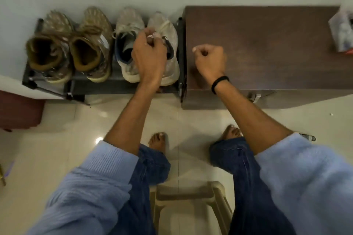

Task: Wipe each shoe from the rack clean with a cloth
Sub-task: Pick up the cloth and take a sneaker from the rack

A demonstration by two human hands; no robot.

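A low black shoe rack against the wall holds two pairs. On its left stand brown high-top boots, on its right pale grey sneakers. My left hand is over the rightmost grey sneaker, with its fingers curled at the tongue and collar, gripping it. My right hand hovers as a closed fist above the dark wooden cabinet beside the rack and holds nothing. No cloth shows in view.
The cabinet stands right against the rack's right end and carries a clear plastic container at its far right. A beige plastic stool is between my legs on the tiled floor. A maroon piece of furniture sits at the left.
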